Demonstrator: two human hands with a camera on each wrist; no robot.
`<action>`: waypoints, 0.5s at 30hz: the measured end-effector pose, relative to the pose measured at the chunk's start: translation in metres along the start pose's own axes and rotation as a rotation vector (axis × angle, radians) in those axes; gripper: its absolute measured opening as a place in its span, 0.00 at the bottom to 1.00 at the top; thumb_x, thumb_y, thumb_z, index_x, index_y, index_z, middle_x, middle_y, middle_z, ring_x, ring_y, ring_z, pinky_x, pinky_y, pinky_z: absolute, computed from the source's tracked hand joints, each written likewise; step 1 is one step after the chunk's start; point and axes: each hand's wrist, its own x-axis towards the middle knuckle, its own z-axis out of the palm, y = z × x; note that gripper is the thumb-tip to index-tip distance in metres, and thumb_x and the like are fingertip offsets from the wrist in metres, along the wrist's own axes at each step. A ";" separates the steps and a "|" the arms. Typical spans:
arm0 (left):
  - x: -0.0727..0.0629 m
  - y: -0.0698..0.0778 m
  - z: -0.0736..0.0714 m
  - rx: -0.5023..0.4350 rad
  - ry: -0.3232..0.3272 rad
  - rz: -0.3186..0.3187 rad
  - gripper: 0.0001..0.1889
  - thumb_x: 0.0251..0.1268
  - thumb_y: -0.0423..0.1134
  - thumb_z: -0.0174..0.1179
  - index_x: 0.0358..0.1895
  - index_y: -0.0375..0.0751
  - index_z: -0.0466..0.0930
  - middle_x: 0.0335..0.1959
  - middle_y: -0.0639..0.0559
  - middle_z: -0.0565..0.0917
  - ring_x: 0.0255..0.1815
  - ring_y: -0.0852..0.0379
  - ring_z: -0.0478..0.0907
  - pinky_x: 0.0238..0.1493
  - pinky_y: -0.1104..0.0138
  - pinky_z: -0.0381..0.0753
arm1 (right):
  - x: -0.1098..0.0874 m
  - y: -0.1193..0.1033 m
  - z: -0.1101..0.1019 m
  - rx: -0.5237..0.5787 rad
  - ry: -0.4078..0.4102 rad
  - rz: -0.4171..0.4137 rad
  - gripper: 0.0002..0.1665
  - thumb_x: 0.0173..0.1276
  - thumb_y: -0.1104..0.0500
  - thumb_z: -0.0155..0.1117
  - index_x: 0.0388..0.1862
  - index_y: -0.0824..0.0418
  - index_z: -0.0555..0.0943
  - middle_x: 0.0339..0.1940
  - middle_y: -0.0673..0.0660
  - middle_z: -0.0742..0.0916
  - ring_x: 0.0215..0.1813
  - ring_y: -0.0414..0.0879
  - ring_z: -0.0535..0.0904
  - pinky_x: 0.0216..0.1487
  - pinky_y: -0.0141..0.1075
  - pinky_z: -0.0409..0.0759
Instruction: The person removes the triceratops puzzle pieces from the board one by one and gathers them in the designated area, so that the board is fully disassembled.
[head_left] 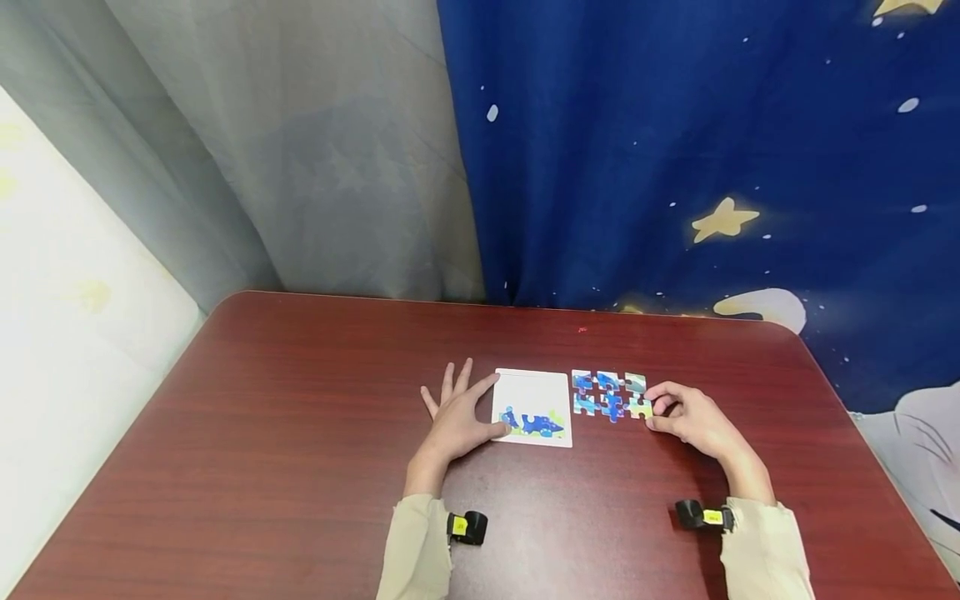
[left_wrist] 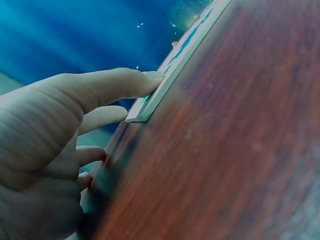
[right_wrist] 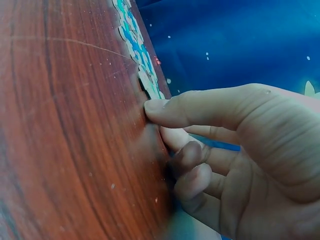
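A white-framed puzzle board [head_left: 531,390] lies on the table, with blue and green picture pieces [head_left: 538,423] along its lower part. My left hand [head_left: 459,423] rests at its left side, fingers spread. The thumb [left_wrist: 135,82] presses the lower left corner and the index finger reaches the upper left one. Right of the board, several loose jigsaw pieces [head_left: 586,405] lie in two rows. My right hand [head_left: 696,418] pinches the lower right puzzle piece [head_left: 639,408], green and yellow, between thumb and index finger at its right side. The other fingers curl in beneath.
The red-brown wooden table [head_left: 300,433] spreads around both hands. A small red scrap [head_left: 582,330] lies near its far edge. Behind hang a grey curtain [head_left: 337,150] and a blue curtain [head_left: 600,150] with stars. Black wrist cameras [head_left: 474,528] sit at the sleeves.
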 end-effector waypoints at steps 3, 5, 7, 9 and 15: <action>0.000 0.000 0.000 -0.006 0.003 0.002 0.39 0.43 0.48 0.71 0.66 0.52 0.69 0.73 0.42 0.50 0.73 0.41 0.33 0.57 0.35 0.20 | 0.000 0.000 0.000 -0.019 0.008 -0.012 0.21 0.54 0.61 0.71 0.46 0.66 0.76 0.29 0.56 0.77 0.22 0.43 0.70 0.23 0.32 0.69; -0.001 0.000 0.000 -0.007 0.004 0.003 0.39 0.43 0.48 0.71 0.65 0.51 0.69 0.73 0.42 0.50 0.73 0.40 0.33 0.57 0.35 0.20 | 0.000 0.000 0.000 -0.029 0.012 -0.024 0.21 0.54 0.61 0.71 0.46 0.66 0.76 0.29 0.55 0.77 0.23 0.43 0.70 0.25 0.32 0.68; 0.000 0.001 0.000 -0.007 0.004 0.004 0.39 0.43 0.47 0.71 0.65 0.51 0.69 0.73 0.42 0.50 0.73 0.40 0.33 0.57 0.35 0.20 | -0.001 0.000 0.000 -0.036 0.014 -0.034 0.21 0.54 0.61 0.71 0.46 0.66 0.76 0.28 0.55 0.77 0.23 0.43 0.71 0.27 0.32 0.67; 0.000 0.001 0.000 -0.004 0.003 0.002 0.39 0.43 0.47 0.71 0.65 0.51 0.69 0.73 0.42 0.50 0.73 0.41 0.33 0.57 0.35 0.20 | -0.001 -0.001 0.000 -0.033 0.014 -0.035 0.21 0.54 0.61 0.71 0.46 0.66 0.76 0.28 0.55 0.77 0.23 0.43 0.71 0.27 0.32 0.67; 0.000 0.000 0.000 -0.002 -0.001 -0.003 0.39 0.42 0.47 0.70 0.65 0.52 0.69 0.73 0.42 0.50 0.73 0.41 0.33 0.57 0.35 0.20 | 0.000 -0.001 0.001 -0.035 0.013 -0.024 0.22 0.54 0.61 0.71 0.47 0.66 0.76 0.29 0.55 0.77 0.24 0.44 0.71 0.28 0.32 0.67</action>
